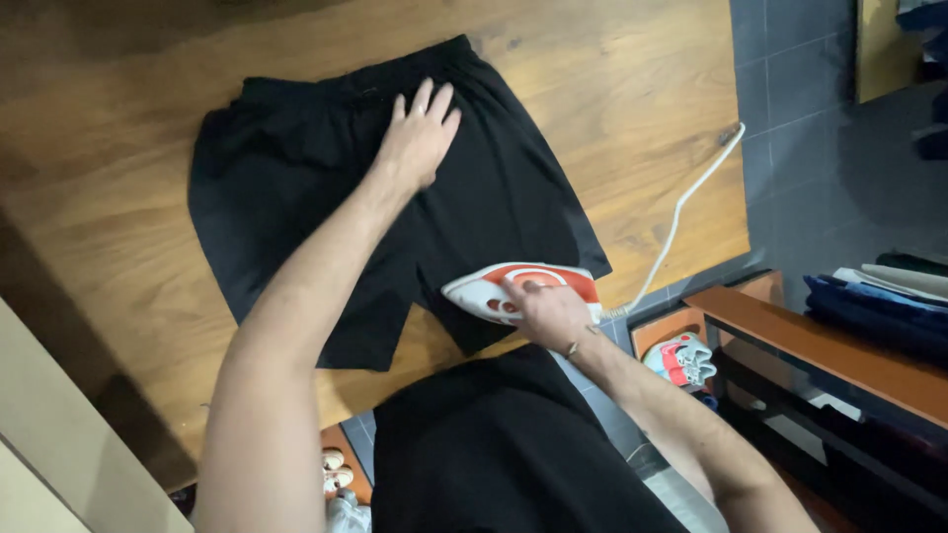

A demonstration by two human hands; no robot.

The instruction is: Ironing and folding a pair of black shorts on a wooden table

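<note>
**Two hands at work on a pair of black shorts**

One pair of black shorts [296, 188] lies spread flat on a wooden table [612, 89], waistband at the far edge and the two legs pointing near. The cloth is dark and plain, with soft folds along its left side and a notch between the legs where the wood shows through.

A white and orange iron [509, 281] rests on the right leg of the shorts, near the hem, its tip pointing left. Its white cord [681, 212] runs off to the far right over the table edge, where its end passes out of sight. The soleplate is hidden beneath the iron's body, and the handle is mostly covered by the grip around it. The near hem of the right leg is cut off by the person's dark shirt.

The left hand [417, 138] lies palm down just below the waistband, fingers straight and slightly spread, pressing the cloth flat, with the arm stretched far out. The right hand [545, 311] curls shut around the iron's handle, wrist bent, forearm coming in from the near right.
</note>
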